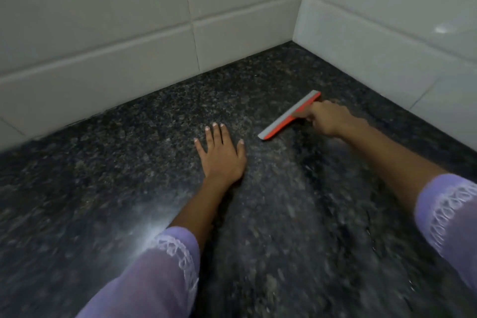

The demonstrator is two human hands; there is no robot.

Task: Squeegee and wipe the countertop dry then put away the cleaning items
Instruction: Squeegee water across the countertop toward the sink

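The person is in the squeegee step, I think. The right hand [325, 117], right of the frame's centre, has its fingers curled around the handle of the orange and grey squeegee [289, 115], whose blade lies on the dark granite countertop [103, 168] near the tiled corner at upper right. The left hand [221, 153] rests flat in the middle, fingers straight and spread, holding nothing. Next the blade probably needs a steady pull with even pressure. No cloth is visible.
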